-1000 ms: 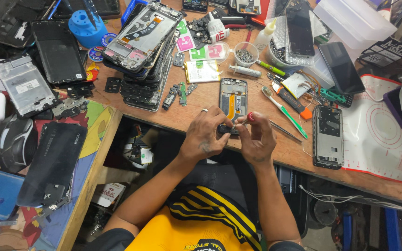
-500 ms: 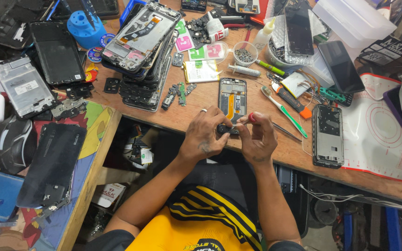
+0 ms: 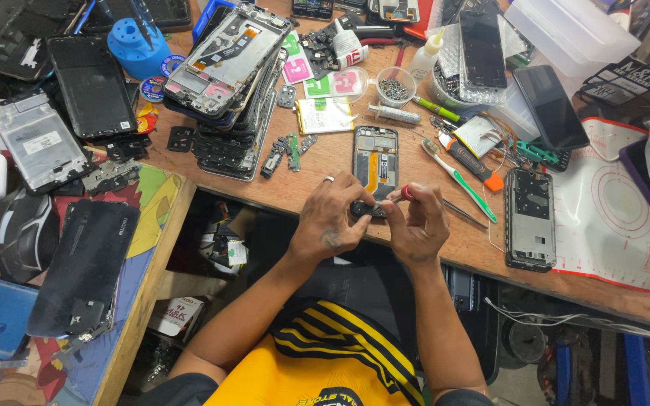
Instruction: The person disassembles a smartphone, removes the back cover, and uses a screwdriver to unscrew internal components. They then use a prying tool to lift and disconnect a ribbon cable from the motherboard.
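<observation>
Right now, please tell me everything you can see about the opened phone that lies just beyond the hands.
The opened phone is a dark rectangular frame with its back cover off, lying flat and lengthwise away from the person on the wooden table. An orange strip runs down its middle; the upper part shows dark, partly metallic-looking inner parts. Its near end is hidden behind the left hand and right hand, which meet over it; contact cannot be told.
</observation>
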